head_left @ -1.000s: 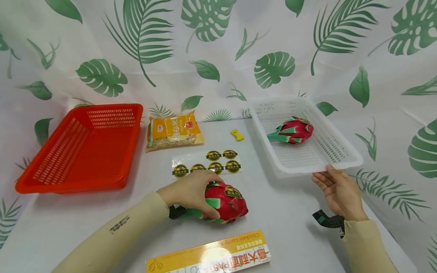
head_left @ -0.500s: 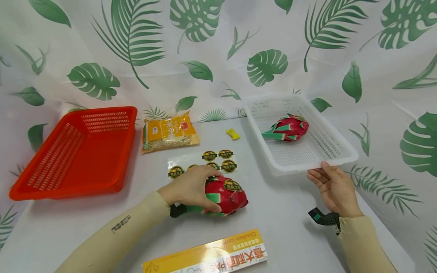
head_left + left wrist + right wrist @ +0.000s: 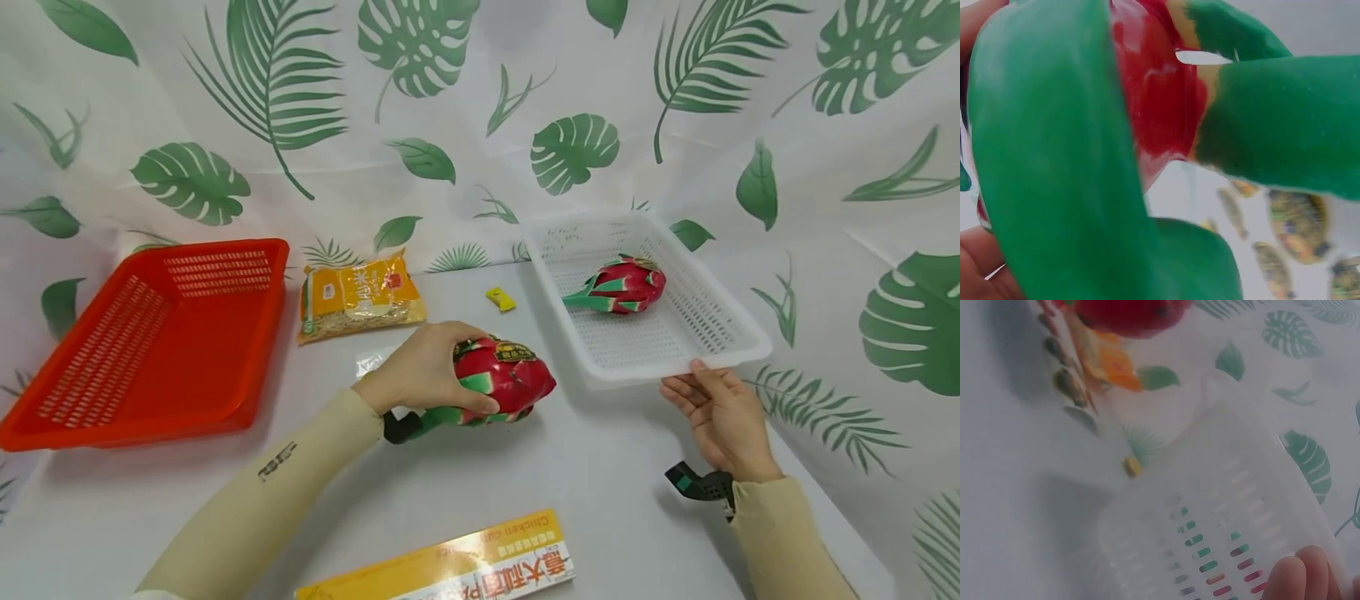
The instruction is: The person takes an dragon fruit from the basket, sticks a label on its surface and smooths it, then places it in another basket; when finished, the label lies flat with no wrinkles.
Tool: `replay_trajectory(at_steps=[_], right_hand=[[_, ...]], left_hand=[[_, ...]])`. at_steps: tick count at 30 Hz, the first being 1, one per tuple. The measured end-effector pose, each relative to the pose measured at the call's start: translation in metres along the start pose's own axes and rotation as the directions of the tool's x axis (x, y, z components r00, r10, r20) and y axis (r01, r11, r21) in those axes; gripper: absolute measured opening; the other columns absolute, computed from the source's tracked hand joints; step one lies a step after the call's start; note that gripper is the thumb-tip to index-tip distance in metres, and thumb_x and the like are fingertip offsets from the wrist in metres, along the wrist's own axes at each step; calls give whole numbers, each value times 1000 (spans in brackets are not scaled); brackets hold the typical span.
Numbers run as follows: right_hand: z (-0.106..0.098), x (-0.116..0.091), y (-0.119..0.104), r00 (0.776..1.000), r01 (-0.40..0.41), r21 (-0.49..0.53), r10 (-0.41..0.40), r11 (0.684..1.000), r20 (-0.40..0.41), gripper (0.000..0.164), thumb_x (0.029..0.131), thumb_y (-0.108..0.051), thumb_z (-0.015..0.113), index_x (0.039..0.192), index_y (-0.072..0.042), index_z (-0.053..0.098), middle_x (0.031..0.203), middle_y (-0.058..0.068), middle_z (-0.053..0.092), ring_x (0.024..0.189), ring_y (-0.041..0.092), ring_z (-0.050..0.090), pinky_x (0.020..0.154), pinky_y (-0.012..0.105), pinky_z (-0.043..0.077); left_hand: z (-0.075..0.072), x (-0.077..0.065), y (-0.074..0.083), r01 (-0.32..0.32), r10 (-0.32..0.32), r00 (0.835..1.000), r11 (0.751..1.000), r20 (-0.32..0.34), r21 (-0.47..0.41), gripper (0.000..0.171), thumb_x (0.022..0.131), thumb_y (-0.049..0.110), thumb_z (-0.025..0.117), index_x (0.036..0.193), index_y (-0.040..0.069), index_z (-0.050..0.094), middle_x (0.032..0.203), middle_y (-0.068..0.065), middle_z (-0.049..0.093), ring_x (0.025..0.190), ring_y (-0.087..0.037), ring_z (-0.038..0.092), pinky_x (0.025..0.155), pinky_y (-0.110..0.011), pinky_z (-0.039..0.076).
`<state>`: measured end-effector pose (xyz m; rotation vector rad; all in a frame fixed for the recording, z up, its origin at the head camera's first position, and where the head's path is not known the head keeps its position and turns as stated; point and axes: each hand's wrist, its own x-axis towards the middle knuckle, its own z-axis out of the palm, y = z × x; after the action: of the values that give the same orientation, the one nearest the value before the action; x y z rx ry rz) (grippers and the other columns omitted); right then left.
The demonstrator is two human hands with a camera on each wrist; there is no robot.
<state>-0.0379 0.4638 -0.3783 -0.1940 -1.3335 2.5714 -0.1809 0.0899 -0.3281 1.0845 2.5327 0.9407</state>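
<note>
My left hand (image 3: 431, 367) grips a red dragon fruit (image 3: 516, 382) with green leaf tips, held above the table. A round black-and-gold sticker (image 3: 514, 352) is on its upper side. Close up in the left wrist view, its green leaves (image 3: 1054, 150) fill much of the frame. A white plastic basket (image 3: 592, 367) stands at the right; my right hand (image 3: 723, 421) pinches its near rim, thumb on top and fingers below. Inside lies a second dragon fruit (image 3: 628, 287). The sticker sheet (image 3: 372, 362) is mostly hidden behind my left hand; several stickers (image 3: 1297, 225) show blurred in the left wrist view.
A red basket (image 3: 251, 392) stands at the left. Beside it leans a yellow food bag (image 3: 363, 296), and a small yellow packet (image 3: 500, 299) lies at the back. Near the front edge is a pasta box (image 3: 450, 562). A leaf-print cloth (image 3: 480, 100) hangs behind.
My left hand has lifted the dragon fruit up and away from me, over the sticker sheet. The right hand keeps its hold on the white basket's rim. The head view has shifted slightly.
</note>
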Motion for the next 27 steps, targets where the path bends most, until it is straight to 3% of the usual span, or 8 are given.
replay_trajectory(at_steps=[4,11,19,27], right_hand=[[2,-1,-2,1000,2,2,-2,1000,-15,13,107,-5,51,95,-3,54,91,12,77,85,20,79,83,32,65],[2,-3,-3,1000,3,-20,-4,1000,-11,6,107,-6,52,102,-3,56,92,11,77,87,19,79,84,32,64],[3,-1,-2,999,-8,-31,7,999,-35,7,107,-7,52,102,-5,55,93,9,75,87,18,78,85,32,64],[5,-1,-1,998,4,-20,-5,1000,-59,10,107,-8,53,98,-5,56,91,8,76,86,17,79,84,31,64]], left_hand=[[-10,21,13,4,-4,1000,1000,-24,-2,75,71,56,90,133,21,66,128,5,68,115,-16,60,85,-32,61],[-19,62,39,-61,62,998,997,0,56,75,72,59,88,134,22,66,126,8,69,112,-10,60,88,-29,58],[-16,100,66,-93,91,996,989,21,115,83,73,65,85,140,20,63,132,7,67,116,-10,57,89,-27,57],[-7,136,100,-136,125,990,967,64,216,79,75,64,83,135,18,64,125,7,68,111,-10,59,86,-22,56]])
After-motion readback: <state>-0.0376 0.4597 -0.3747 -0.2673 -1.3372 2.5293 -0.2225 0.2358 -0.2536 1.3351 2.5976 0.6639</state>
